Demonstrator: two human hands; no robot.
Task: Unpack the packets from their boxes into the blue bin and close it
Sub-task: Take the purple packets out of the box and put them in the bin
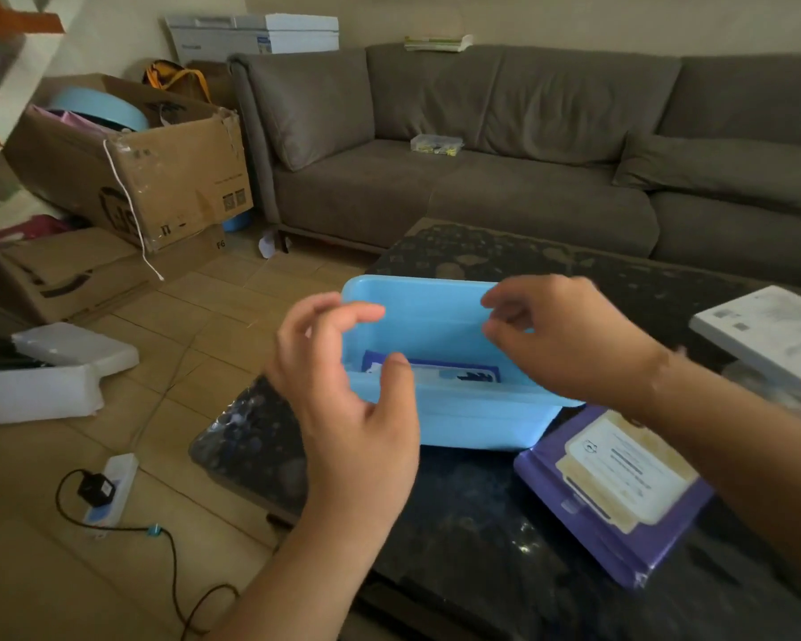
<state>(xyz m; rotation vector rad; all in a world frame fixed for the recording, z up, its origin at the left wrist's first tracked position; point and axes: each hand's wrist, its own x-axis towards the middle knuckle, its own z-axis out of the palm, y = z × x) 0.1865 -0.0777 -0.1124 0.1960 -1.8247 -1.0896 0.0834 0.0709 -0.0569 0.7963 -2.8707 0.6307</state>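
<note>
A blue bin [463, 423] stands on the dark counter [472, 538] with its lid [426, 312] raised and a packet [440, 370] inside. The left hand [348, 386] curls at the bin's left end; the right hand [569, 335] hovers over its right side, fingers bent. A purple box [616, 492] lies just right of the bin.

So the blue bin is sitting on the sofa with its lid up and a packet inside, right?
Not quite. The blue bin sits on the dark table, not on the sofa behind it. The head view shows this. Its lid is up and a packet is inside.
</note>
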